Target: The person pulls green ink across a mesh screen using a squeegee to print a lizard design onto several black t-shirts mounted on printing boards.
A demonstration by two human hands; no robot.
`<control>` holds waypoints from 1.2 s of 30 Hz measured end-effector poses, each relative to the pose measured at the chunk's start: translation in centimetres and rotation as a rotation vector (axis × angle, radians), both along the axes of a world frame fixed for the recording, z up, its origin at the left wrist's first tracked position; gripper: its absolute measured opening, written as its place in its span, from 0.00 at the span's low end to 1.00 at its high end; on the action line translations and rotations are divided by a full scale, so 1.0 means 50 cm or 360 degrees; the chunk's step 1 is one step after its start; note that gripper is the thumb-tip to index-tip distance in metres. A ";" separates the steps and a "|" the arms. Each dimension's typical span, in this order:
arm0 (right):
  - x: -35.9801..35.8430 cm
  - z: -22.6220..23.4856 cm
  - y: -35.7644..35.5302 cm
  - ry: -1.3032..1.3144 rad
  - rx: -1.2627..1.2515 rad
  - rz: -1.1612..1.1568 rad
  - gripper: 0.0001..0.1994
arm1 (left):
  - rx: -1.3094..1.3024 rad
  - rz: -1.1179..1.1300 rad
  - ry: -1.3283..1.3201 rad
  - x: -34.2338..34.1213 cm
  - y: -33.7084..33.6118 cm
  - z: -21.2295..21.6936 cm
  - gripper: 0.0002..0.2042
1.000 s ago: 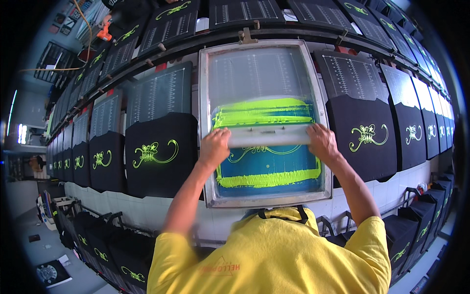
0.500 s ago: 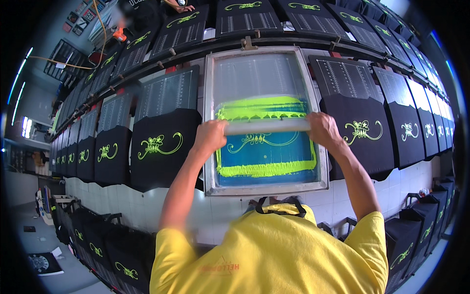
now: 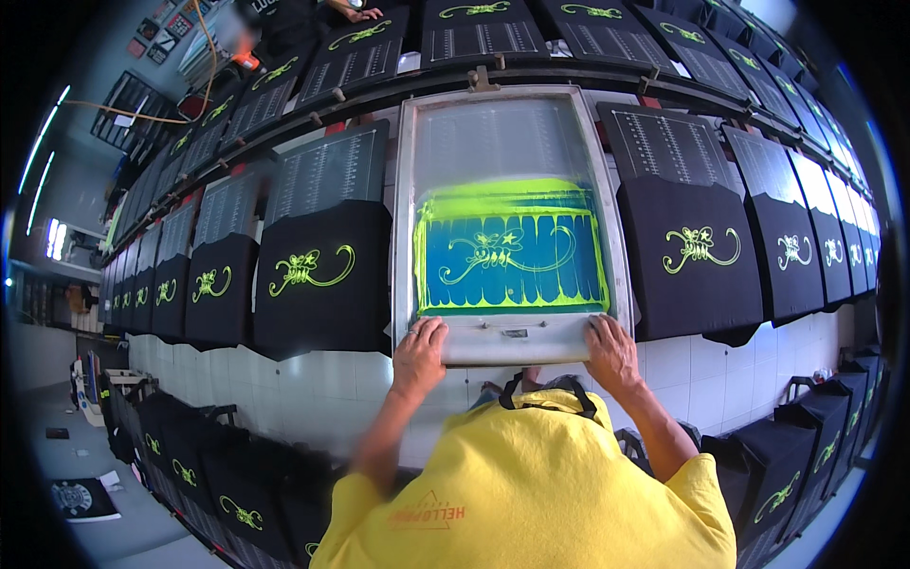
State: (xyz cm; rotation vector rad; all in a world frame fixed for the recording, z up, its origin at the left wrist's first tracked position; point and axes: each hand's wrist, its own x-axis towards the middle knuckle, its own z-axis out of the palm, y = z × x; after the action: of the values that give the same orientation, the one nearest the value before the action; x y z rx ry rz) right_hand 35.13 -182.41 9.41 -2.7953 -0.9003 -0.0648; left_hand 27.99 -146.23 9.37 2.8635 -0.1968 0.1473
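A metal-framed printing screen (image 3: 406,190) lies flat over a board in a long row. Its blue stencil mesh (image 3: 512,256) shows a swirly design and is edged with neon yellow-green ink. A pale squeegee bar (image 3: 517,337) sits at the near end of the screen. My left hand (image 3: 419,349) grips its left end and my right hand (image 3: 612,351) grips its right end. My yellow shirt fills the lower middle of the view.
Black shirts with the same neon print lie on boards to the left (image 3: 318,275) and right (image 3: 687,251). A second row of boards (image 3: 474,38) runs behind, where another person's hand (image 3: 355,11) shows. More black printed pieces (image 3: 237,484) hang low.
Both hands have drawn the squeegee from the middle of the mesh toward me, down to the near end of the screen. The ink is now spread over the stencil.
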 end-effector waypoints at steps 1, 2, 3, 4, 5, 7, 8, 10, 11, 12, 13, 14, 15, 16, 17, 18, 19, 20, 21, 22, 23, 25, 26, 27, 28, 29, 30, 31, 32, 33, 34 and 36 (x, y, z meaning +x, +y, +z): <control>-0.007 0.001 0.000 0.0021 0.0034 -0.0010 0.27 | 0.0005 0.0008 0.0014 -0.006 -0.004 0.000 0.22; -0.013 0.002 0.003 0.0040 0.0068 -0.0016 0.29 | 0.0010 0.0021 0.0026 -0.011 -0.009 0.001 0.23; -0.018 0.003 0.003 0.0060 0.0101 -0.0020 0.30 | 0.0014 0.0035 0.0038 -0.018 -0.014 0.001 0.23; -0.025 -0.003 -0.001 0.0077 0.0073 -0.0014 0.33 | 0.0036 0.0028 0.0091 -0.027 -0.015 -0.012 0.25; -0.029 0.000 -0.004 0.0112 0.0094 -0.0033 0.34 | 0.0006 0.0019 0.0094 -0.031 -0.018 -0.020 0.25; -0.028 0.008 0.001 0.0189 0.0172 -0.0019 0.35 | -0.0016 0.0050 0.0101 -0.041 -0.021 -0.021 0.26; -0.031 -0.007 -0.006 0.0128 0.0212 0.0018 0.38 | -0.0042 0.0030 0.0160 -0.044 -0.020 -0.024 0.27; -0.030 0.009 -0.006 0.0183 0.0233 0.0048 0.39 | -0.0007 0.0008 0.0148 -0.048 -0.019 -0.018 0.28; -0.026 0.026 -0.006 0.0213 0.0250 0.0069 0.38 | -0.0001 -0.0008 0.0141 -0.050 -0.017 -0.016 0.29; -0.022 0.029 -0.013 0.0247 0.0331 0.0087 0.36 | 0.0030 -0.0033 0.0208 -0.045 -0.015 -0.007 0.28; -0.016 0.029 -0.022 0.0285 0.0410 0.0105 0.34 | -0.0054 -0.0063 0.0256 -0.044 -0.010 0.004 0.28; -0.009 0.024 -0.031 0.0327 0.0489 0.0127 0.32 | -0.0138 -0.0088 0.0304 -0.041 -0.009 0.034 0.28; -0.002 0.015 -0.039 0.0259 0.0541 0.0028 0.29 | -0.0219 -0.0104 0.0343 -0.040 -0.003 0.056 0.28; 0.006 0.003 -0.052 0.0194 0.0595 -0.0075 0.27 | -0.0314 -0.0082 0.0283 -0.038 0.009 0.060 0.29; 0.016 -0.012 -0.063 0.0130 0.0655 -0.0176 0.24 | -0.0403 -0.0059 0.0215 -0.039 0.025 0.055 0.29; 0.028 -0.026 -0.074 0.0085 0.0705 -0.0277 0.23 | -0.0494 -0.0047 0.0149 -0.039 0.041 0.046 0.30; 0.042 -0.043 -0.083 0.0042 0.0757 -0.0383 0.22 | -0.0514 0.0141 0.0044 -0.035 0.060 0.028 0.30; 0.053 -0.060 -0.091 0.0006 0.0804 -0.0477 0.21 | -0.0535 0.0342 -0.0063 -0.037 0.077 -0.003 0.30; 0.054 -0.083 -0.105 0.0080 0.0832 -0.0535 0.21 | -0.0561 0.0520 -0.0169 -0.032 0.090 -0.035 0.29; 0.058 -0.105 -0.114 0.0145 0.0859 -0.0595 0.20 | -0.0543 0.0751 -0.0392 -0.023 0.098 -0.065 0.22; 0.064 -0.124 -0.121 0.0199 0.0884 -0.0675 0.20 | -0.0591 0.0877 -0.0288 -0.019 0.111 -0.085 0.18; 0.068 -0.143 -0.123 0.0712 0.1121 -0.1034 0.19 | -0.0706 0.1075 -0.0058 -0.004 0.136 -0.113 0.13; 0.069 -0.135 -0.111 0.0640 0.1174 -0.1014 0.19 | -0.0660 0.1056 -0.0138 -0.001 0.142 -0.132 0.11; 0.069 -0.127 -0.097 0.0564 0.1237 -0.1003 0.18 | -0.0609 0.1024 -0.0221 0.001 0.146 -0.142 0.11; 0.077 -0.142 -0.107 0.0665 0.1211 -0.1088 0.17 | -0.0617 0.0986 -0.0207 0.002 0.153 -0.152 0.10; 0.080 -0.186 -0.114 0.0448 0.1240 -0.1093 0.16 | -0.0593 0.0997 -0.0161 0.009 0.153 -0.152 0.11; 0.085 -0.184 -0.105 0.0422 0.1268 -0.1089 0.16 | -0.0636 0.0983 -0.0222 0.008 0.158 -0.164 0.11; 0.093 -0.182 -0.095 0.0395 0.1296 -0.1084 0.15 | -0.0680 0.0971 -0.0282 0.008 0.164 -0.175 0.11; 0.097 -0.172 -0.084 0.0421 0.1344 -0.1127 0.14 | -0.0656 0.0974 -0.0265 0.010 0.168 -0.182 0.11; 0.098 -0.159 -0.073 0.0448 0.1391 -0.1165 0.13 | -0.0631 0.0983 -0.0249 0.009 0.171 -0.187 0.11; 0.101 -0.151 -0.069 0.0476 0.1439 -0.1200 0.12 | -0.0606 0.0994 -0.0234 0.013 0.175 -0.192 0.11; 0.111 -0.172 -0.083 0.0402 0.1406 -0.1235 0.09 | -0.0742 0.1008 -0.0085 0.025 0.180 -0.187 0.12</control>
State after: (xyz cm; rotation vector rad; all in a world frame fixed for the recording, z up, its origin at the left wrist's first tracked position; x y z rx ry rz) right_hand 40.70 -186.55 0.81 -2.0557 0.2783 -0.1681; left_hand 29.22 -137.26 0.03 2.3565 0.6542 0.3381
